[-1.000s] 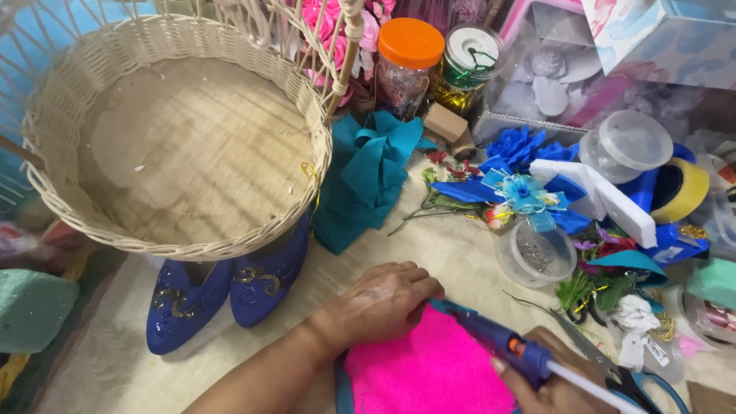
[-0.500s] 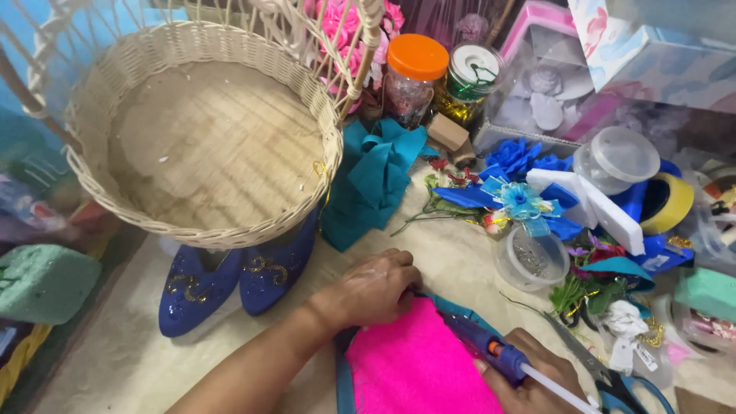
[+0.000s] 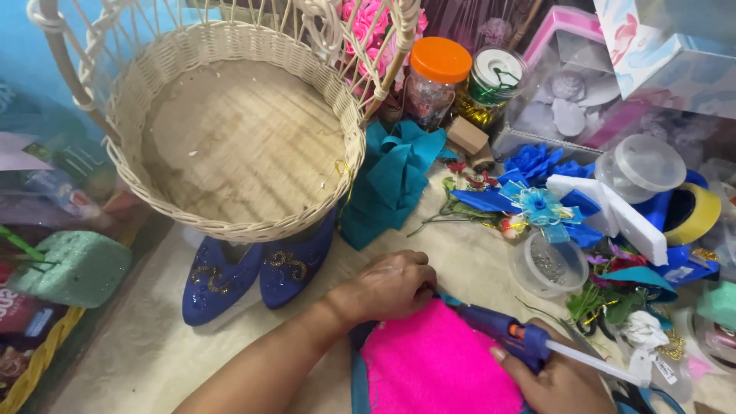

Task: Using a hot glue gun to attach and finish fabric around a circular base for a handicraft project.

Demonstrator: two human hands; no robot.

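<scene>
Head view: cluttered cream craft table (image 3: 153,360)

1. One view only, from a camera worn on the person's head.
2. It looks steeply down and forward over a cluttered craft surface, close in.
3. The left hand (image 3: 395,285) and right hand (image 3: 556,379) sit at the bottom edge, nearest the lens.
4. The basket (image 3: 230,222) fills the upper left; jars and boxes line the far top edge.
</scene>
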